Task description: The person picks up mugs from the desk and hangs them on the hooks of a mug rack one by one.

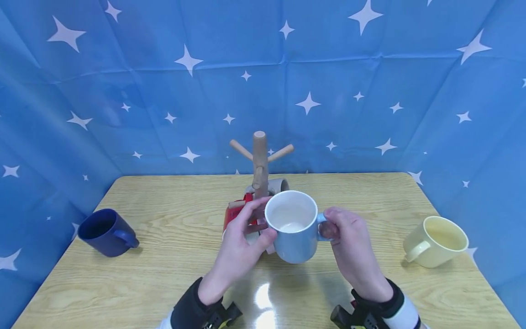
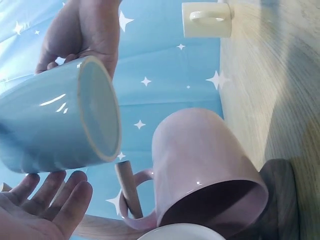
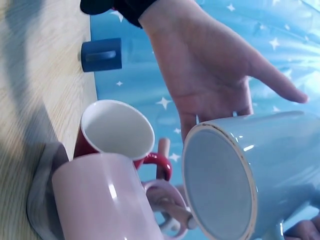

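Note:
A light blue mug [image 1: 293,237] is held up above the table, its white inside facing me. My right hand [image 1: 351,240] pinches its handle between thumb and curled fingers. My left hand [image 1: 242,237] is at the mug's left side, with its fingers spread and fairly straight in the right wrist view; whether they touch the mug is hard to tell. Just behind stands a wooden mug tree [image 1: 260,155] with bare upper pegs. On its lower pegs hang a pink mug [image 2: 200,155], a red mug [image 3: 150,160] and a grey mug [image 1: 279,185], partly hidden in the head view.
A dark blue mug [image 1: 107,233] stands on the left of the wooden table [image 1: 172,205]. On the right is a pale yellow mug [image 1: 435,242]. Blue cloth with white stars [image 1: 263,91] hangs behind the table and along its sides.

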